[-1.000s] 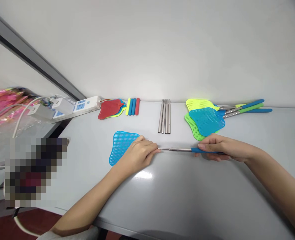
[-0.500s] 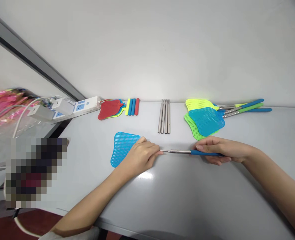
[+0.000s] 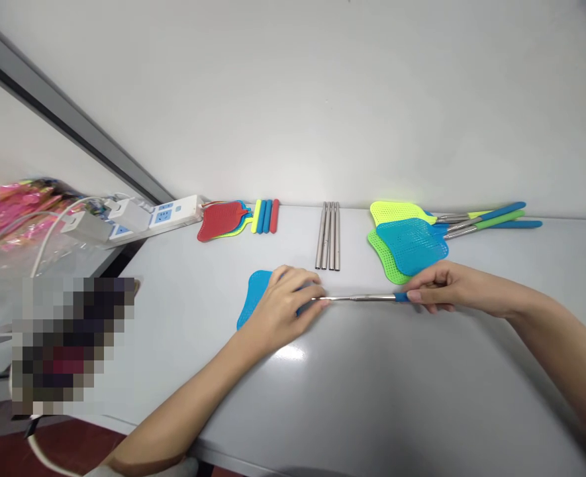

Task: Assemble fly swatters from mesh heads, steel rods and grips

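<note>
A blue fly swatter (image 3: 255,291) lies across the table in front of me, its mesh head to the left and its metal rod to the right. My right hand (image 3: 436,289) is closed around the blue handle end. Over the swatter's neck sits my left hand (image 3: 293,298), with its fingers loosened and apart and the thumb and index tip beside the rod. The palm hides part of the mesh head. Behind my hands stand several loose metal rods (image 3: 328,235) side by side. Fly swatters (image 3: 412,246) with yellow, blue and green heads are piled just beyond my right hand.
At the back left are loose swatter heads (image 3: 222,220), red on top, and several coloured handles (image 3: 267,216). A white power strip (image 3: 173,213) with plugs and cables lies along the left edge, near a plastic bag of pink items (image 3: 17,209). A wall (image 3: 322,99) rises behind the table.
The blue fly swatter has shifted to the right with my right hand, sliding under my left hand. My left fingers have loosened and spread.
</note>
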`<state>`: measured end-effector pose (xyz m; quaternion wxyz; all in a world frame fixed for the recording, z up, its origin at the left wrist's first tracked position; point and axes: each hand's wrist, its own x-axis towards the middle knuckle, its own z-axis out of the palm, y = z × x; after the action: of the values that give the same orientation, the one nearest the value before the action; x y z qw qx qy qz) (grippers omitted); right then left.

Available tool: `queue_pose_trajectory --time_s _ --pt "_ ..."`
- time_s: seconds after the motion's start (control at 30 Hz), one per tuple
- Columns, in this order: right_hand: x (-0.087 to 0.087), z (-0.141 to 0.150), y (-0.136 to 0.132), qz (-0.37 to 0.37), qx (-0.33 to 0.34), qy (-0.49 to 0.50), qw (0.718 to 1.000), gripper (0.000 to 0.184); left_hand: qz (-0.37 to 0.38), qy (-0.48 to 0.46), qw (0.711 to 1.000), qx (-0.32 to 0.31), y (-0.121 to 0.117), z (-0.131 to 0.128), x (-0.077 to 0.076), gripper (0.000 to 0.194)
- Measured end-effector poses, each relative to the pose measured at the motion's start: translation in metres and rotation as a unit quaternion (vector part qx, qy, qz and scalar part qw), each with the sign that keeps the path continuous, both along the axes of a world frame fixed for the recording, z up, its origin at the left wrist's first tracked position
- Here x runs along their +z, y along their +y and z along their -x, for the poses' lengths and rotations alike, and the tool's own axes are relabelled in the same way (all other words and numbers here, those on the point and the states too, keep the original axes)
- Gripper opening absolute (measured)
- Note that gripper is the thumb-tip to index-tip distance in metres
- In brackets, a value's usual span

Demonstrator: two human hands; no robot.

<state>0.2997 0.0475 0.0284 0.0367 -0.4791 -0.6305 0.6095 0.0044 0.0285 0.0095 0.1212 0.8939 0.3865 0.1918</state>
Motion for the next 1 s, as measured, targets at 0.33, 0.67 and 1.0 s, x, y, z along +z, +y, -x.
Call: queue_pose_trajectory --time_s 0.33,0.67,1.0 --pt "0.004 -0.022 0.005 -0.019 -0.048 -0.011 0.999 0.031 -0.008 -0.105 0.967 0.233 0.021 0.019 -0.008 0.028" --pt "0.004 -0.033 0.007 -0.056 -0.060 -0.025 0.996 0.030 0.253 -0.401 0.807 0.351 0.031 0.026 -0.011 0.048" --pt "0.012 -0.025 0.003 -0.074 -0.021 -0.012 0.997 0.039 0.449 -0.498 0.692 0.268 0.025 0.022 -0.003 0.032"
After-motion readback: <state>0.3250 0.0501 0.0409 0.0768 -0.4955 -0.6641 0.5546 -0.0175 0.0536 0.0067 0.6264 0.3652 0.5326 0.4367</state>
